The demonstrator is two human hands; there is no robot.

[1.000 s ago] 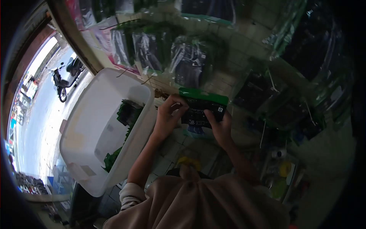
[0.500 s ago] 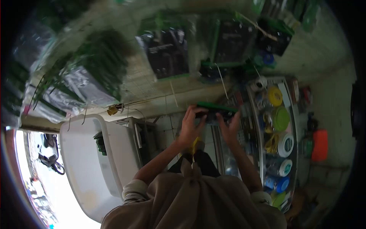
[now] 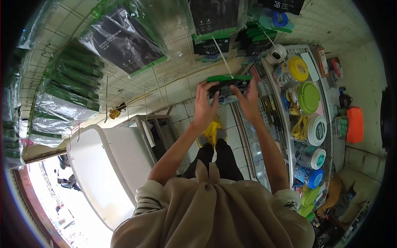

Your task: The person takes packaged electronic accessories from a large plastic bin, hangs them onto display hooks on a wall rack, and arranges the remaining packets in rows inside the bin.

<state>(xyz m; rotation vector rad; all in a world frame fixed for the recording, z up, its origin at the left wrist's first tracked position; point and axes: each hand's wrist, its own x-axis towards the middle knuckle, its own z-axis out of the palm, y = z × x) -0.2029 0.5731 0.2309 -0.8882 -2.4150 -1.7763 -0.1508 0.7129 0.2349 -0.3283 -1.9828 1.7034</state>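
Gripped at both ends, a flat black packet with a green top edge sits between left hand and right hand, thumbs on its near face. Below the packet shows pale tiled floor; above it hang clear-bagged black-and-green packs; to its right, clear plastic jars with coloured lids; to its lower left, a white plastic tub.

Flat black package — green top edge, round plastic lids in yellow, lime, white and blue, white cloth sleeve — dark stripes
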